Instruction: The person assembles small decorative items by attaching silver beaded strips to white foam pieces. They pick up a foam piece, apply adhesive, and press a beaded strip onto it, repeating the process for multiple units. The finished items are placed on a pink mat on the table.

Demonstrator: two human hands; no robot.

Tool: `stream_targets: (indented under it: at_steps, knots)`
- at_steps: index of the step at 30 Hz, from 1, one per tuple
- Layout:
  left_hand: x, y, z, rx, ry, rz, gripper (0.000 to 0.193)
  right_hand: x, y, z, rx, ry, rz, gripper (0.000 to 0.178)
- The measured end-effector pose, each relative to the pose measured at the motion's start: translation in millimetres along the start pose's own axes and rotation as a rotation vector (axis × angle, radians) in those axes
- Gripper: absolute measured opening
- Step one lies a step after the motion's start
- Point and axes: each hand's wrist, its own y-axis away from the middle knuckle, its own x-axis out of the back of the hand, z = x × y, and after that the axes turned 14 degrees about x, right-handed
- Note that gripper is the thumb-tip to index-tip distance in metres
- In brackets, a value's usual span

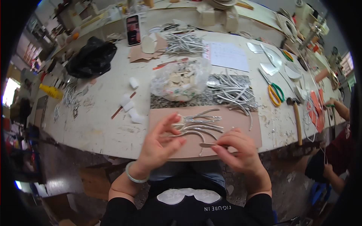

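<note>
My right hand (238, 148) pinches a thin, flat metal spatula-like tool (208, 145), its blade pointing left and most of its handle hidden by my fingers. A curved silver cord (201, 150) passes by the blade's tip. My left hand (160, 141) is raised with thumb and fingers apart, beside the left ends of several silver cords (203, 126) that fan out on a pinkish-brown board (249, 124). Some pale pieces at those ends are partly hidden by my left fingers.
Behind the board sit a clear plastic bag (181, 81) of cream pieces and a heap of silver cords (233, 92). Scissors (277, 94) and a hammer (297, 124) lie to the right. A black bag (93, 58) and a propped phone (133, 30) stand farther back. Another person (341, 150) sits at right.
</note>
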Motion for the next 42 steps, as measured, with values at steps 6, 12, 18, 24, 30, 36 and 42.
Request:
stream_targets:
  at_steps: [6, 12, 18, 24, 30, 36, 42]
  knots:
    - [118.7, -26.3, 5.1, -0.181, -0.877, 0.375, 0.029, 8.0, -6.0, -5.7, 0.049, -0.021, 0.071, 0.013]
    - [142.3, -36.5, -28.6, -0.335, -1.213, 0.291, 0.025, -1.0, -14.5, -3.8, 0.084, -0.066, -0.016, 0.018]
    - [97.7, -15.8, -3.0, 0.144, -0.122, 0.058, 0.022, -4.4, -22.0, -6.0, -0.056, -0.281, -0.068, 0.03]
    - [27.3, 9.2, 36.7, 0.496, 0.218, -0.277, 0.03, -9.6, -26.8, -6.2, 0.185, -0.326, -0.153, 0.038]
    - [12.4, 12.6, 33.6, 0.548, 0.299, -0.361, 0.034, -14.5, -21.4, -5.6, 0.063, -0.425, -0.013, 0.027]
    - [9.4, 15.2, 36.0, 0.515, 0.256, -0.368, 0.041, -17.0, -16.6, 2.0, 0.059, -0.384, 0.062, 0.019]
    - [6.3, 17.1, 36.8, 0.529, 0.257, -0.344, 0.036, -22.6, -13.9, 5.5, 0.069, -0.454, 0.115, 0.017]
